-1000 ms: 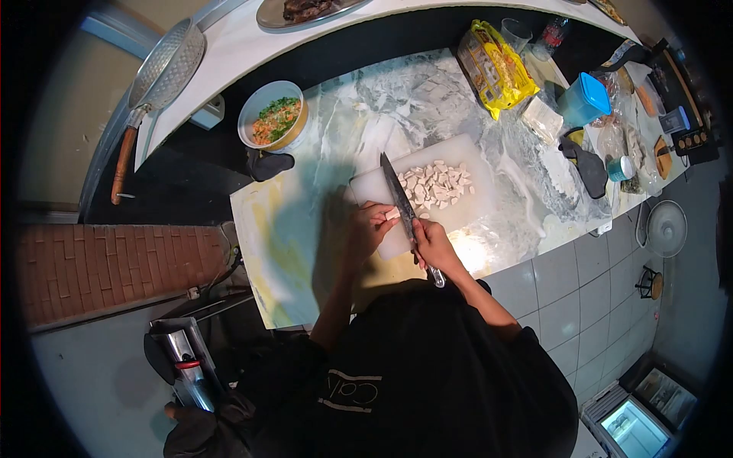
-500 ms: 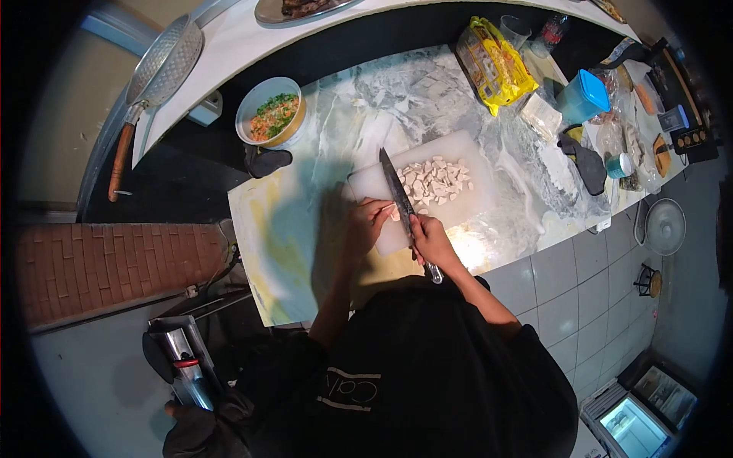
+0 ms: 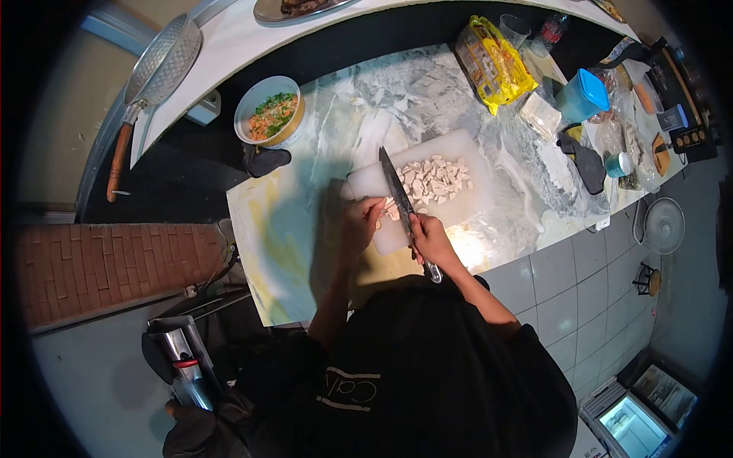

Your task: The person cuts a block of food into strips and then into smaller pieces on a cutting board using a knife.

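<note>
My right hand (image 3: 432,240) grips the handle of a long kitchen knife (image 3: 395,182). Its dark blade points away from me, resting over a white cutting board (image 3: 466,145). Right of the blade lies a pile of small, pale chopped pieces (image 3: 437,180), whose kind I cannot make out for certain. A few pale pieces (image 3: 392,210) lie just left of the blade. Beside them, at the board's left side, is my left hand (image 3: 363,221), thumb and fingers slightly apart. Shadow hides part of that hand.
A bowl of chopped orange and green vegetables (image 3: 273,118) stands at the back left, near a dark cloth (image 3: 267,162). To the right are a yellow package (image 3: 496,69), a blue-lidded container (image 3: 584,95) and a dark glove-like cloth (image 3: 586,164). A strainer pan (image 3: 164,65) rests on the raised ledge.
My left hand has drawn slightly left from the blade and its fingers have parted, baring pale pieces beside the knife. My right hand and the knife have hardly moved.
</note>
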A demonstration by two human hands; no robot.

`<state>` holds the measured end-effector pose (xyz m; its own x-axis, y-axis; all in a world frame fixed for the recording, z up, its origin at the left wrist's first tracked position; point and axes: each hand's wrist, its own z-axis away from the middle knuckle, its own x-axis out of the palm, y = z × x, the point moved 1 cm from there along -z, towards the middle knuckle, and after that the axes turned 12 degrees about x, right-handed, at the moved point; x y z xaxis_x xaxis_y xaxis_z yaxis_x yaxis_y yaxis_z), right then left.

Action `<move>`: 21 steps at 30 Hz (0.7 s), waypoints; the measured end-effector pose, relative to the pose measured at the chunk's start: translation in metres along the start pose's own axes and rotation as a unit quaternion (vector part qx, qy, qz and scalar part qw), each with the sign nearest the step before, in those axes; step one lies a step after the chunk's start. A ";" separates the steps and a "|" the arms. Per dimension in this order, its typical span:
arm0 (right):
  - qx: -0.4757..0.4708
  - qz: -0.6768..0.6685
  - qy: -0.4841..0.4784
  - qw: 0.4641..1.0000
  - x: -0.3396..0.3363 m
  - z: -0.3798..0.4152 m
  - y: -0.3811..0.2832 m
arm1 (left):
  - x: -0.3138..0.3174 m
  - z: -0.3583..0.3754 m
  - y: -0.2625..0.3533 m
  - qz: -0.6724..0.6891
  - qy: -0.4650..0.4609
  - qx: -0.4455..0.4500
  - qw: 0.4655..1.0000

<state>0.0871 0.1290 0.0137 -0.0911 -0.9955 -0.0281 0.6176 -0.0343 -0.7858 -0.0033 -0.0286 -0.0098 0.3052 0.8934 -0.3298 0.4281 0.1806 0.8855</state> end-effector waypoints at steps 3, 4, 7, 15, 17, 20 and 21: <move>-0.007 0.015 -0.006 1.000 -0.002 -0.002 0.002 | -0.003 -0.001 -0.003 -0.022 -0.034 -0.021 0.999; -0.008 0.015 -0.008 1.000 -0.002 -0.002 0.002 | -0.003 -0.002 -0.001 -0.017 -0.026 -0.011 0.999; -0.009 0.016 -0.010 1.000 -0.002 -0.001 0.001 | -0.001 -0.003 -0.001 -0.020 -0.008 -0.001 1.000; 0.001 0.011 -0.011 1.000 -0.002 0.000 0.000 | -0.006 -0.016 0.013 -0.079 0.040 0.051 0.995; -0.006 0.015 -0.012 1.000 -0.002 -0.001 0.002 | -0.004 -0.019 0.009 -0.067 0.085 0.046 0.993; -0.004 -0.002 -0.009 1.000 -0.001 0.000 0.000 | -0.007 -0.024 -0.002 -0.084 0.044 0.041 0.995; -0.004 -0.003 -0.008 1.000 -0.001 -0.001 0.001 | -0.006 -0.024 -0.004 -0.084 0.044 0.042 0.995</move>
<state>0.0871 0.1296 0.0130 -0.0818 -0.9966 -0.0134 0.6101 -0.0394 -0.7913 -0.0276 -0.0246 -0.0038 0.1502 0.8868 -0.4372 0.5378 0.2978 0.7888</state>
